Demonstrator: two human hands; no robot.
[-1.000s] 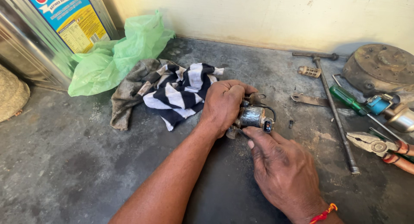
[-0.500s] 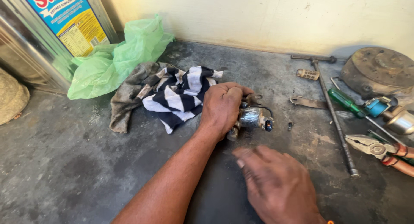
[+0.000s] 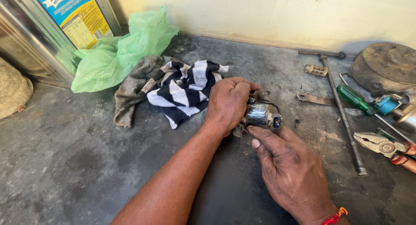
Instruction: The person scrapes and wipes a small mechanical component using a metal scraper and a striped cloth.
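My left hand [image 3: 228, 103] is closed around a small metal cylindrical part [image 3: 258, 114] with a black wire loop and a dark connector at its right end, held just above the grey concrete floor [image 3: 78, 164]. My right hand [image 3: 289, 168] reaches up from below, and its thumb and fingertips touch the underside of the part. A red thread band sits on my right wrist. Whether the right hand pinches a small tool there is hidden by the fingers.
A striped black-and-white rag [image 3: 182, 90] and a green plastic bag [image 3: 121, 51] lie left of the hands, with a large metal tin [image 3: 52, 30] behind. To the right lie a long metal rod [image 3: 342, 112], a green-handled screwdriver [image 3: 353, 98], pliers [image 3: 383, 145] and a round rusty metal cover [image 3: 385, 67].
My right hand had pulled back from the part toward me; it has now returned and touches the part's underside again. The left hand kept its grip.
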